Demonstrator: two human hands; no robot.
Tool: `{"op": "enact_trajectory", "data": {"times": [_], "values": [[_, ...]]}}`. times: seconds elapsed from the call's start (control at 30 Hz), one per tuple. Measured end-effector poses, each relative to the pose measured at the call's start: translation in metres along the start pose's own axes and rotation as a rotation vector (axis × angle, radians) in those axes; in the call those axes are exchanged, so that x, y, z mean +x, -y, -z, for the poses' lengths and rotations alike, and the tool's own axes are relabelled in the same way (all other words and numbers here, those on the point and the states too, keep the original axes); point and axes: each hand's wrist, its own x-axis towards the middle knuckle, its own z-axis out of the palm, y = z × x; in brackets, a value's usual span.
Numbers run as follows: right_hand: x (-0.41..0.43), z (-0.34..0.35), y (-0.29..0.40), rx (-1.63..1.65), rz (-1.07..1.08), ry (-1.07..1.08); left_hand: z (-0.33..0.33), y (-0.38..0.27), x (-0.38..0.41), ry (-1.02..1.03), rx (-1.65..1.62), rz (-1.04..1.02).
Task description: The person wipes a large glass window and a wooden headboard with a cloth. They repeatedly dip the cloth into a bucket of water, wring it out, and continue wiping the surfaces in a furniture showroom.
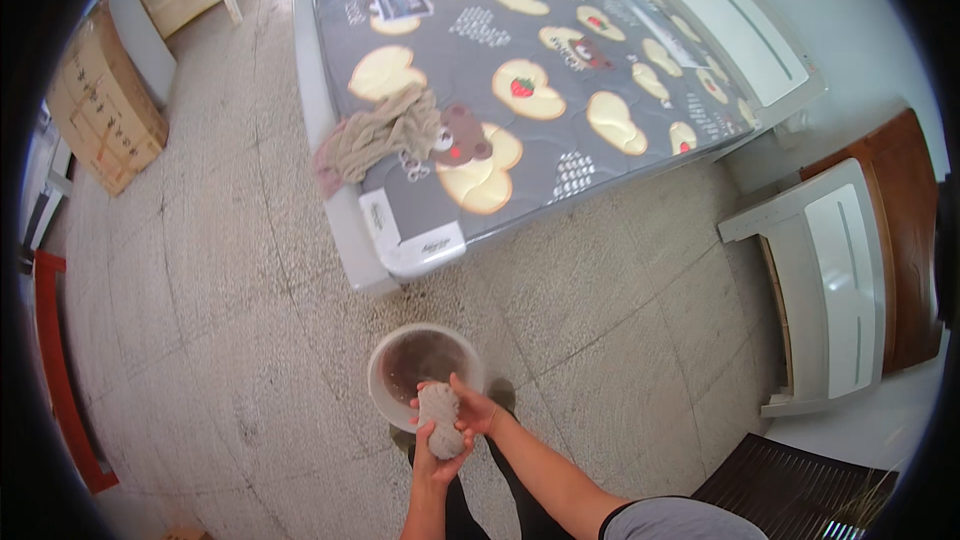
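Note:
A bunched beige cloth is held between both hands, squeezed into a thick roll. My left hand grips its lower end from below and the left. My right hand wraps the right side, with some fingertips showing past the far edge. Just beyond the cloth, and partly under it, a white bucket stands on the floor between my feet. Murky brown water fills part of the bucket. Another crumpled beige cloth with a pinkish end lies over the near left edge of the mattress.
A plastic-covered mattress with bear and bread prints lies on a white bed frame ahead. Headboards lean against the wall at right, above a dark slatted piece. A cardboard box and a red-brown board stand left.

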Motion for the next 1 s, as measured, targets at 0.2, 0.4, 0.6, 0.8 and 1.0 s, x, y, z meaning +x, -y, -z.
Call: {"op": "enact_trajectory", "data": {"times": [0.2, 0.4, 0.6, 0.8, 1.0], "values": [[-0.036, -0.024, 0.010, -0.332, -0.077, -0.334, -0.026, 0.023, -0.025, 0.017, 0.176, 0.136], [-0.060, -0.073, 0.010, -0.473, 0.008, -0.369, -0.053, 0.028, -0.050, -0.162, 0.798, 0.139], [-0.031, -0.071, 0.000, -0.995, 0.000, -0.546, -0.086, 0.027, -0.054, -0.298, 1.535, -0.020], [0.003, -0.042, -0.006, -1.829, 0.098, -0.732, -0.064, 0.007, -0.044, -0.179, 2.082, -0.192], [-0.001, -0.071, -0.065, -2.109, 0.280, -0.847, -0.055, -0.007, -0.086, -0.011, 2.412, -0.229]]}}
